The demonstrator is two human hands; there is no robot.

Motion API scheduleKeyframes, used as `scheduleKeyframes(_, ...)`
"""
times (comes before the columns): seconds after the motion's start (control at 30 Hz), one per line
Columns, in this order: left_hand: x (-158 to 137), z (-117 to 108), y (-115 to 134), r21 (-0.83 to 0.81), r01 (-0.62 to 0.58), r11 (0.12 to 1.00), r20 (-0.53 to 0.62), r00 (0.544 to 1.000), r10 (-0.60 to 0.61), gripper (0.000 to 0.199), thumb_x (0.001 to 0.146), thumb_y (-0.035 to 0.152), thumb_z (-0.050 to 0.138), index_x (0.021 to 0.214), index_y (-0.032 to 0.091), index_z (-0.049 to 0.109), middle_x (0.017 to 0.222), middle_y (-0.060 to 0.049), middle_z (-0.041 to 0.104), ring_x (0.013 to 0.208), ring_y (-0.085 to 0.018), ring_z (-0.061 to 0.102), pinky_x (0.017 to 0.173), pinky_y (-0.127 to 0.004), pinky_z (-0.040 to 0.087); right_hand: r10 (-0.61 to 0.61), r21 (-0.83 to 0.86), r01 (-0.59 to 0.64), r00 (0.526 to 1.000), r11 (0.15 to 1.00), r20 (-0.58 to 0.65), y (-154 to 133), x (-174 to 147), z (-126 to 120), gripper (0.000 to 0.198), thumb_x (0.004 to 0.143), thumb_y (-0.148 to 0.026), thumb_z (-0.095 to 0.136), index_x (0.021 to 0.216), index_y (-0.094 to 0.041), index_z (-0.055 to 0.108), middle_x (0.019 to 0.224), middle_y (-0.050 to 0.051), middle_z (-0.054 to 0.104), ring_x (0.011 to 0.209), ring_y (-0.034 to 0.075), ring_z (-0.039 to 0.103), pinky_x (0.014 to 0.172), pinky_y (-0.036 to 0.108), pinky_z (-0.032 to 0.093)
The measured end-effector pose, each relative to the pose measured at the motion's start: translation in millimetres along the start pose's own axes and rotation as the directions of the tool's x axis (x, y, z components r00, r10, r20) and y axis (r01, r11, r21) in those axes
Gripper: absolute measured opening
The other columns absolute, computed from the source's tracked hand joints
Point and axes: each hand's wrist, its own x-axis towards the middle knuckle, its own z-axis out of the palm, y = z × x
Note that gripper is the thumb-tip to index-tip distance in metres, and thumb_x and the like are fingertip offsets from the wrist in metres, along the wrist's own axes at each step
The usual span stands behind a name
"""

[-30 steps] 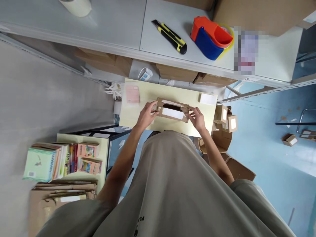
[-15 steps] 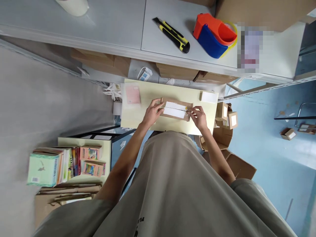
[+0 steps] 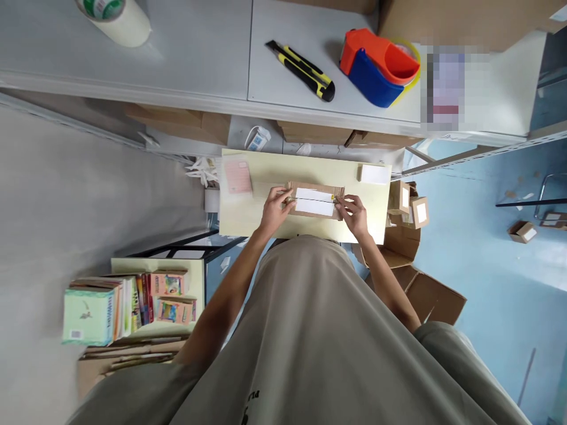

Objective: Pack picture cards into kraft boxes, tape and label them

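Observation:
A small flat cardboard box (image 3: pixel 315 213) with a white label (image 3: pixel 310 205) lies on the pale yellow table (image 3: pixel 266 162) in front of me. A thin dark line runs lengthwise across the label between my hands; whether it is a gap or a cord I cannot tell. My left hand (image 3: pixel 275 210) grips the box's left end, fingers and thumb pinched together. At the opposite end, my right hand (image 3: pixel 353 212) pinches in the same way, near a small yellow mark. Clear tape shows at the ends of the box.
Above, a grey shelf holds a utility knife (image 3: pixel 303 69), an orange and blue tape dispenser (image 3: pixel 376 68) and a tape roll (image 3: pixel 126 26). A pink sheet (image 3: pixel 238 176) and a small white box (image 3: pixel 374 174) rest on the table. Books (image 3: pixel 88 313) stand lower left; cartons (image 3: pixel 436 292) sit right.
My hands stay at the two ends of the box, with the fingers slightly shifted. The view has tilted a little, bringing more of the tape roll into sight.

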Motion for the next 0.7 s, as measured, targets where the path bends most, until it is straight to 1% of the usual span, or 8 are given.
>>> scheduleKeyframes(0.07,-2.0,-1.6,0.9,0.018,0.008,1.0,0.015,1.0,-0.008,0.041,0.111,0.048,0.075,0.146,0.03,0.087,0.143,-0.011,0.071,0.11,-0.023,0.078,0.115,-0.044,0.068,0.027,0.026,-0.026,0.999,0.999,-0.02,1.4,1.8,1.6,0.081,0.097,-0.102,0.069,0.13,-0.034,0.097,0.136,0.012,0.075,0.11,0.03,0.078,0.105,0.058,0.081)
scheduleKeyframes(0.23,-4.2,-3.8,1.7,0.057,0.018,0.998,0.034,0.999,-0.02,0.042,0.114,0.052,0.071,0.143,0.027,0.088,0.147,-0.013,0.07,0.119,-0.027,0.079,0.12,-0.047,0.066,0.102,0.078,-0.095,0.991,0.992,-0.085,5.2,7.0,8.9,0.077,0.089,-0.101,0.079,0.119,-0.034,0.098,0.127,0.01,0.074,0.104,0.028,0.078,0.102,0.058,0.081)
scheduleKeyframes(0.37,-4.8,-1.9,2.4,0.061,0.011,0.998,0.012,1.0,-0.012,0.05,0.117,0.06,0.064,0.142,0.026,0.089,0.148,-0.015,0.071,0.118,-0.028,0.08,0.118,-0.047,0.066,0.12,0.118,-0.109,0.989,0.987,-0.084,4.6,7.8,10.0,0.075,0.089,-0.098,0.083,0.117,-0.031,0.098,0.124,0.011,0.074,0.107,0.028,0.079,0.103,0.056,0.08)
scheduleKeyframes(0.5,-2.8,0.1,6.2,0.062,0.026,0.998,-0.007,1.0,-0.025,0.055,0.118,0.067,0.06,0.139,0.025,0.09,0.145,-0.014,0.073,0.113,-0.027,0.08,0.116,-0.045,0.067,0.123,0.121,-0.116,0.991,0.986,-0.056,5.2,10.5,8.2,0.075,0.091,-0.098,0.08,0.118,-0.03,0.099,0.127,0.011,0.075,0.11,0.029,0.079,0.105,0.056,0.079)
scheduleKeyframes(0.6,3.5,2.3,11.0,0.063,0.039,0.997,-0.009,0.999,-0.039,0.053,0.117,0.067,0.063,0.135,0.025,0.09,0.144,-0.014,0.073,0.112,-0.026,0.08,0.115,-0.045,0.067,0.133,0.102,-0.127,0.989,0.987,-0.056,8.2,13.6,7.9,0.079,0.09,-0.101,0.077,0.115,-0.029,0.099,0.125,0.011,0.076,0.109,0.029,0.08,0.105,0.056,0.079)
scheduleKeyframes(0.7,12.2,4.9,18.2,0.057,0.041,0.998,-0.003,0.999,-0.041,0.045,0.117,0.061,0.067,0.131,0.025,0.09,0.144,-0.014,0.074,0.115,-0.028,0.081,0.116,-0.046,0.068,0.136,0.079,-0.13,0.988,0.988,-0.079,9.5,13.1,6.4,0.081,0.091,-0.102,0.074,0.115,-0.028,0.098,0.122,0.011,0.075,0.106,0.029,0.081,0.101,0.054,0.079)
